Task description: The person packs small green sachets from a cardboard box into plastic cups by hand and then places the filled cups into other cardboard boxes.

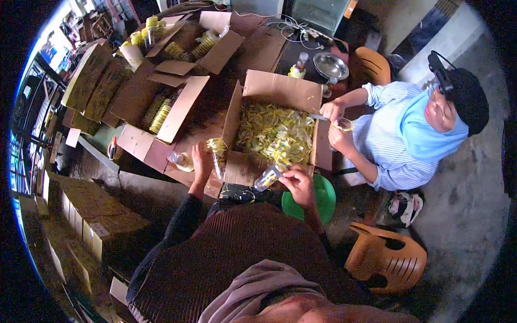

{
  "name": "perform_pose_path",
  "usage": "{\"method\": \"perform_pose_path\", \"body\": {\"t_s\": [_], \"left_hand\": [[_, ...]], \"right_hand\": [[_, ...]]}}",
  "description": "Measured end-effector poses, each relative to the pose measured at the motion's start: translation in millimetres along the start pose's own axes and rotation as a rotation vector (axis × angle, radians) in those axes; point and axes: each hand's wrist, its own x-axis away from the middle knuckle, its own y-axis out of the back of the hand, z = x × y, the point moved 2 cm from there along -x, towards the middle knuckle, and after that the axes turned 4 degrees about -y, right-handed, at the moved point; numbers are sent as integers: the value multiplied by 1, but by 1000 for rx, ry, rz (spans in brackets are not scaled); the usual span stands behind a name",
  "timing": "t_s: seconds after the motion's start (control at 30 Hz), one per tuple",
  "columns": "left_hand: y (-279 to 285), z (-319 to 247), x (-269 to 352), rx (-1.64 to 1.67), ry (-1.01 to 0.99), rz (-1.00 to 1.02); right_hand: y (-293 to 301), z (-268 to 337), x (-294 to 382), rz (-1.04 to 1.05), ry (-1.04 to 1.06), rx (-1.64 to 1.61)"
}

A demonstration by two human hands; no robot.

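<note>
My right hand (298,183) holds a clear plastic cup (267,177) with a coloured print, tilted over the near edge of an open cardboard box (282,84). That box holds a heap of yellow and clear plastic strips (278,133). My left hand (202,163) is on the table left of the box, fingers extended, with nothing visible in it. Just right of it lies a stack of clear cups with yellow rims (218,155); whether the fingers touch the stack is unclear. To its left is another clear cup (180,160) with pale yellow at its base.
Across the box's right side, a person (416,125) holds a yellow-rimmed cup (343,125) and a blade-like tool (318,117). Cartons of stacked cups (161,115) stand left. A metal bowl (331,66) sits behind. A green basin (327,198) and orange chair (387,258) are at right.
</note>
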Motion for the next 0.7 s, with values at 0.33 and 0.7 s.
{"method": "perform_pose_path", "body": {"t_s": [0.33,0.7], "left_hand": [[37,-160,14,632,-377,677],[29,-197,-2,825,-406,700]], "right_hand": [[-15,3,-5,172,-187,-191],[15,33,5,-154,-91,-64]]}}
